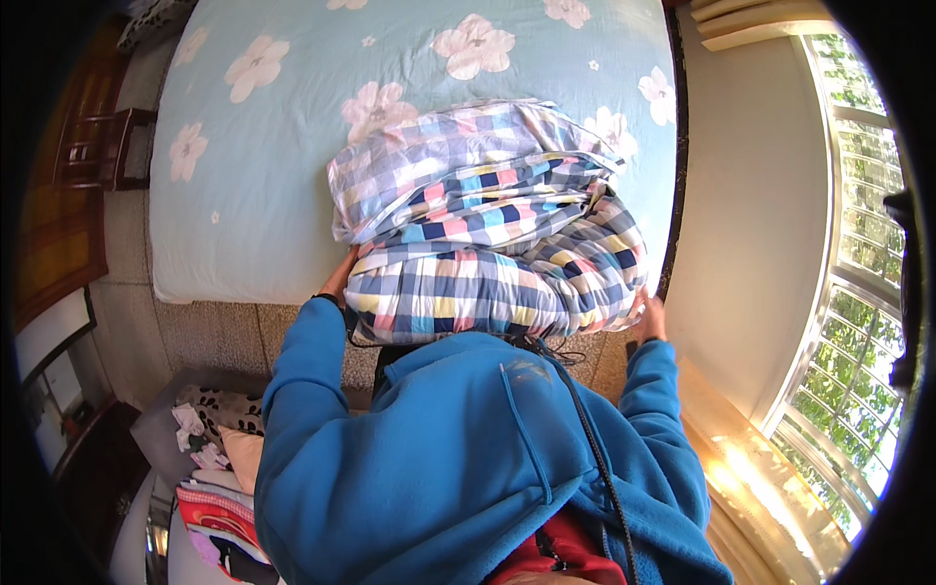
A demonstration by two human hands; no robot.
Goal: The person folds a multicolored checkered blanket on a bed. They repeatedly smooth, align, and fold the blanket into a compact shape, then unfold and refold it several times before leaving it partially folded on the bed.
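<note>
While both arms in blue sleeves reach forward, the left hand (340,276) presses against the left end of a folded checked quilt (487,244), its fingers tucked under the bundle and mostly hidden, so I cannot tell how tightly it grips. On the other side the right hand (650,314) lies flat and unclenched against the quilt's lower right corner. Patterned in blue, pink, yellow and white squares, the quilt sits in a thick stack at the near edge of the bed (253,146), partly overhanging it. A pale blue sheet with large pink-and-white flowers covers the bed. At lower left a pile of clothes (219,487) in red, pink and spotted fabric lies near the floor, well apart from the hands. A barred window (858,292) stands at the right, a dark wooden chair (97,146) beyond the bed's left side.
</note>
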